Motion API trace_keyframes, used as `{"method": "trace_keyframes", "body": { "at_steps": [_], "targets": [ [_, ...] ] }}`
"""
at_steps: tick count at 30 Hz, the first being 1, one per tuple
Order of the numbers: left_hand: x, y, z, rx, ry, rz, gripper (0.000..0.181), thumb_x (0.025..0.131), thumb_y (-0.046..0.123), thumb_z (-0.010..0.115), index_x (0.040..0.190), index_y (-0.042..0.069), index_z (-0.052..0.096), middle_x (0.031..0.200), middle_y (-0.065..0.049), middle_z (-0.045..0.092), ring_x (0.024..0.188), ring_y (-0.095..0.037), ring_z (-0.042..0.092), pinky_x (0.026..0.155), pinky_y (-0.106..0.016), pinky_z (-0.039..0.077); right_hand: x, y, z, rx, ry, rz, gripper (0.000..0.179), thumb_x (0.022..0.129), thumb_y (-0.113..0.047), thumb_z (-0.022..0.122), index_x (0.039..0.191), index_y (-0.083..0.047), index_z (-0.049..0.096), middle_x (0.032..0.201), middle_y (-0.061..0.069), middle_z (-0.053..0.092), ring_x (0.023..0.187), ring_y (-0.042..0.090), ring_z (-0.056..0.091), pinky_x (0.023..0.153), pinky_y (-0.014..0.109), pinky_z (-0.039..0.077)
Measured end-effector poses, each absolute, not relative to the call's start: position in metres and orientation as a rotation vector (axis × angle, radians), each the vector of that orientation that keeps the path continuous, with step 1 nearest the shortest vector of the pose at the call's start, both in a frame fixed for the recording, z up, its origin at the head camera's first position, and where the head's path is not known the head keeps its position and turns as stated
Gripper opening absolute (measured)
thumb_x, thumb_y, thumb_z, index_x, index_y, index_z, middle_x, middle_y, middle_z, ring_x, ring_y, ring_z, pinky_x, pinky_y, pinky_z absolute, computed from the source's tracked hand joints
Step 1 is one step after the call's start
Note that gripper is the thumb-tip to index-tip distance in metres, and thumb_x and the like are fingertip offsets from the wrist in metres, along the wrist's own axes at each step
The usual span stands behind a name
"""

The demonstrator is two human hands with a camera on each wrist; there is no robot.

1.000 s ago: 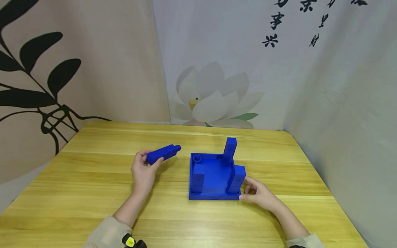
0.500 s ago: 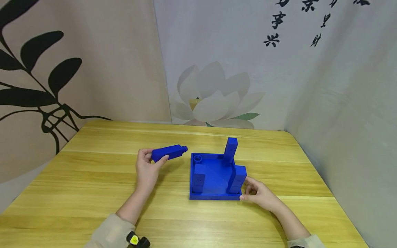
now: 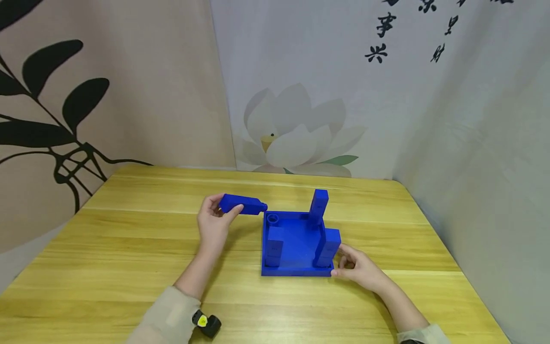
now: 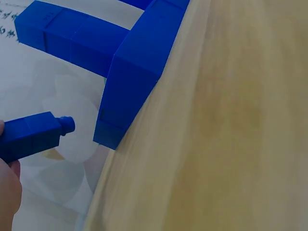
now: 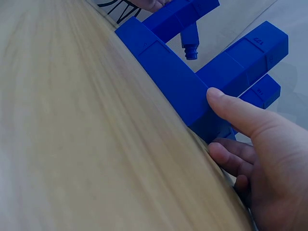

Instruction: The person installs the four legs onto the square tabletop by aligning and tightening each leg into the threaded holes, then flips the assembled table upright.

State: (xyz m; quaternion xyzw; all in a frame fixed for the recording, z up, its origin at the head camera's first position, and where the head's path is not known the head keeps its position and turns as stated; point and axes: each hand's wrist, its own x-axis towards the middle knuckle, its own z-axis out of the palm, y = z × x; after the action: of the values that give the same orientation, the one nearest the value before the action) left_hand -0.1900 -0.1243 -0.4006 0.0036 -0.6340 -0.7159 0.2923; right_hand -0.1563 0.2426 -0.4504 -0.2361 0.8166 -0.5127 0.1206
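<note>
My left hand (image 3: 213,227) pinches a blue table leg (image 3: 242,204) between thumb and fingers. The leg is a square post, held nearly level, with a narrow threaded end pointing right. That end is close to the back left corner of a blue upside-down tabletop (image 3: 296,273), over the round socket's (image 3: 272,219) side; whether it touches the rim is unclear. Three similar legs stand upright in the other corners: front left (image 3: 274,246), front right (image 3: 328,246) and back right (image 3: 319,206). My right hand (image 3: 358,270) holds the tabletop's front right corner, thumb in front (image 5: 226,103).
A wood-grain table (image 3: 129,267) lies beneath everything. Behind it hangs a printed cloth (image 3: 172,95) with leaves, a flower and dark characters. A black wrist device (image 3: 208,325) sits at my left cuff.
My left hand has moved right and slightly away from me, bringing the leg's threaded end to the tabletop's back left corner. The leg has swung to tip slightly downward at that end. My right hand stays put.
</note>
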Motion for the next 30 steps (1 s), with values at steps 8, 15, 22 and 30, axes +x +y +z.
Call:
{"method": "trace_keyframes", "body": {
  "at_steps": [8,15,22,30],
  "targets": [
    [-0.198,-0.115,-0.374,-0.048,-1.745,-1.895,0.045,0.074,-0.008,0.078,0.116,-0.010,0.062,0.102,-0.011,0.064,0.084,-0.010,0.057,0.076,-0.020,0.050,-0.158,0.243,-0.452,-0.713,2.374,-1.505,0.059,0.084,-0.015,0.075,0.136,-0.007,0.049,0.082,0.009,0.056,0.073,0.017,0.055,0.060,0.026,0.048],
    [-0.196,-0.105,-0.341,-0.216,-1.966,-1.800,0.044,0.080,-0.005,0.075,0.122,-0.009,0.060,0.115,-0.023,0.061,0.093,-0.023,0.061,0.091,-0.034,0.049,-0.157,0.245,-0.451,-0.709,2.384,-1.505,0.061,0.084,-0.015,0.076,0.138,-0.007,0.048,0.081,0.008,0.057,0.073,0.016,0.055,0.059,0.025,0.047],
    [-0.216,-0.104,-0.352,-0.369,-2.082,-1.788,0.044,0.082,-0.002,0.073,0.124,-0.003,0.061,0.121,-0.021,0.059,0.103,-0.033,0.059,0.094,-0.038,0.048,-0.157,0.245,-0.453,-0.714,2.396,-1.497,0.063,0.083,-0.015,0.076,0.138,-0.005,0.048,0.080,0.008,0.057,0.071,0.015,0.054,0.058,0.025,0.046],
    [-0.231,-0.104,-0.356,-0.466,-2.233,-1.699,0.046,0.086,0.005,0.072,0.129,0.005,0.059,0.119,-0.016,0.059,0.106,-0.032,0.057,0.092,-0.046,0.048,-0.157,0.244,-0.451,-0.710,2.403,-1.488,0.063,0.083,-0.017,0.076,0.138,-0.006,0.048,0.081,0.008,0.057,0.072,0.016,0.055,0.058,0.025,0.046]
  ]
}}
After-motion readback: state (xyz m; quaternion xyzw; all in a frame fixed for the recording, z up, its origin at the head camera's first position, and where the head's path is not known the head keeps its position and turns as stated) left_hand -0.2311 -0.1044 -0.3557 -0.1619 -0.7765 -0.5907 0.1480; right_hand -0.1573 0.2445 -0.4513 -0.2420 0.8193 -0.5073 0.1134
